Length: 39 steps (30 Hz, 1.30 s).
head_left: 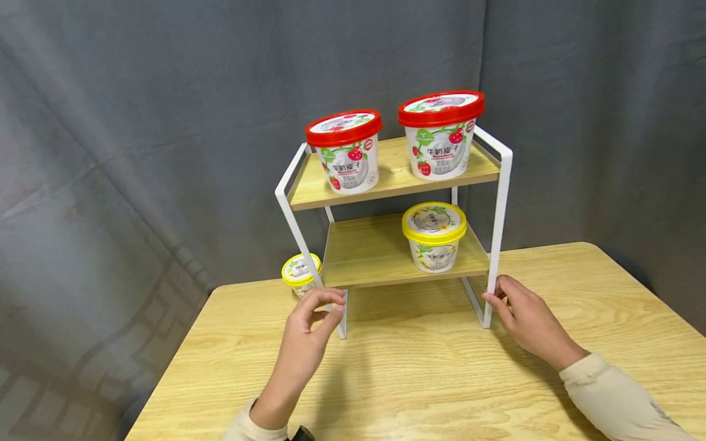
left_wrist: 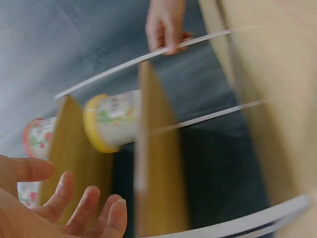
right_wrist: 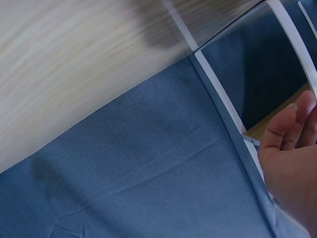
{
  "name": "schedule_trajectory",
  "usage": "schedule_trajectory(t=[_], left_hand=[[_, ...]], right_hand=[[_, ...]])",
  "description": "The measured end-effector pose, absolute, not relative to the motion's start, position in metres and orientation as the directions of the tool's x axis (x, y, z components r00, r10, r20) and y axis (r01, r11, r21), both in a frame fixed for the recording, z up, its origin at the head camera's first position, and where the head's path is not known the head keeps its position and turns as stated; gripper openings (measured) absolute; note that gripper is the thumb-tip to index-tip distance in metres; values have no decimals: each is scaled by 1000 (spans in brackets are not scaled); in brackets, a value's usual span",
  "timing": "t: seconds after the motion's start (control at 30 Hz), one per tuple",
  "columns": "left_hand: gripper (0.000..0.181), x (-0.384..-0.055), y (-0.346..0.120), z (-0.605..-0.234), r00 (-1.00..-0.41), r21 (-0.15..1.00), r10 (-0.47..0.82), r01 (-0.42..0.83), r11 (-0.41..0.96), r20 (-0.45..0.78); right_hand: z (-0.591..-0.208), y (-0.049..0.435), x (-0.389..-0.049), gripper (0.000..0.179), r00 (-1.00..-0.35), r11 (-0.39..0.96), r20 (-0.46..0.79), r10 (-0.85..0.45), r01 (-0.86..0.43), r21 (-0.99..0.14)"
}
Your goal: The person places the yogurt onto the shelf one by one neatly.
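Observation:
A two-tier shelf rack (head_left: 499, 214) with white metal legs and wooden boards stands on the table. My right hand (head_left: 526, 315) pinches its front right leg low down, thumb in front; the right wrist view shows the fingers (right_wrist: 280, 126) at the white bar. Close to the front left leg is my left hand (head_left: 309, 331), its fingers loosely bent and holding nothing in the left wrist view. Two red-lidded strawberry tubs, one left (head_left: 353, 162) and one right (head_left: 441, 150), sit on the upper board. A yellow-lidded tub (head_left: 436, 252) rests on the lower board's right side.
Another yellow-lidded tub (head_left: 299, 271) stands on the wooden table (head_left: 419, 380) beyond the rack's left leg, partly hidden by it. A grey curtain (head_left: 193, 122) hangs behind the table's back edge.

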<state>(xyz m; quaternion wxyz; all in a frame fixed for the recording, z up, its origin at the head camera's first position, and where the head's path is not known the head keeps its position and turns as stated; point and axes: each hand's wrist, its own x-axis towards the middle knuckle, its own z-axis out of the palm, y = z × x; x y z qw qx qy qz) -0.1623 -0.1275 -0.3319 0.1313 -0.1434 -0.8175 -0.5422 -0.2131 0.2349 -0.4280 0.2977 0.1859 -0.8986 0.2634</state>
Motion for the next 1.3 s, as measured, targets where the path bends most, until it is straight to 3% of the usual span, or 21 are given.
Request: schedule_trajectory(t=[0.13,0.33,0.6,0.9,1.13,1.3], left_hand=[[8,-163,-133,-356,-925,786,205,380,487,320],[6,-165,-141,-380,-890,574,335,455,681,308],[23,-164,-154,-400,-826,347,498,563,750,264],[33,-165,-161,-414,-808,29,542,563,826,233],[39,-172,-167,-421,-750,-289,537,455,842,385],[33,-179,-172,-424,-770,-240,476,412,879,425]], right_hand=[[-428,234,-213,19,-745,781,641,-185,-507,-364],[-426,232,-213,18,-738,776,649,-184,-515,-365],[-427,233,-213,18,-750,779,636,-181,-504,-373],[-427,234,-213,17,-763,785,620,-183,-493,-376],[-426,234,-212,14,-774,786,607,-180,-484,-384],[-426,234,-211,16,-771,783,612,-177,-487,-387]])
